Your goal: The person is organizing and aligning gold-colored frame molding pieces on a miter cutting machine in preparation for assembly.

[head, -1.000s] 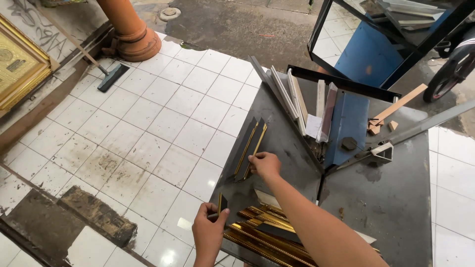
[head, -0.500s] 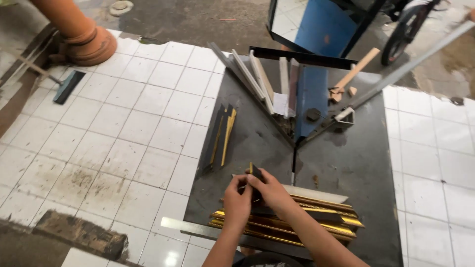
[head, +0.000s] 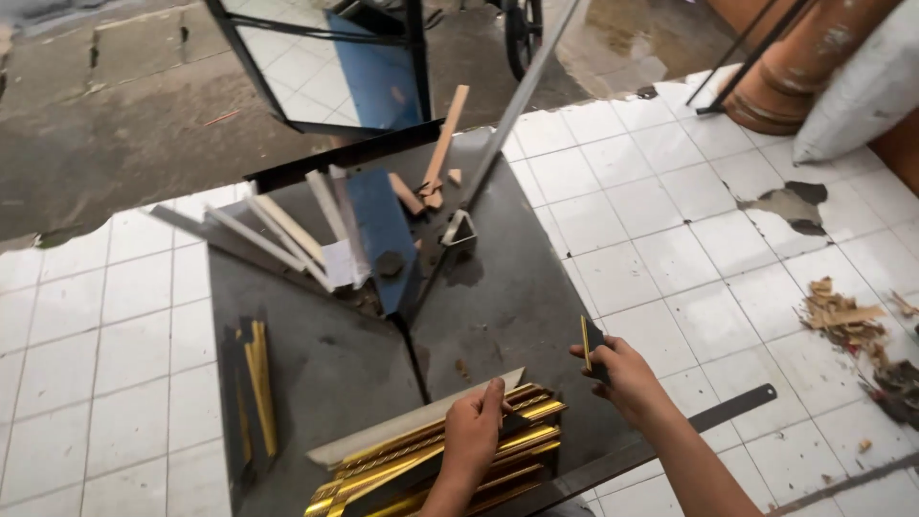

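A stack of gold and black moulding strips (head: pixel 436 455) lies at the near edge of a dark metal work plate (head: pixel 517 297). My left hand (head: pixel 472 433) lies on top of this stack with its fingers curled over a dark strip. My right hand (head: pixel 624 375) is off the plate's right edge, over the tiles. It grips a short black and gold moulding piece (head: pixel 588 343) that stands upright. A pale strip (head: pixel 412 419) lies along the far side of the stack.
A blue cutter block (head: pixel 381 230) sits at the plate's centre, with pale strips (head: pixel 287 239) fanned to its left. Behind it are a wooden stick (head: pixel 442 148) and a grey metal bar (head: pixel 526 96). More gold strips (head: pixel 258 393) lie left. Wood scraps (head: pixel 847 321) litter the tiles at right.
My right hand has left the stack and moved right, holding the short piece upright. My left hand stays on the stack. The view has swung to the right.
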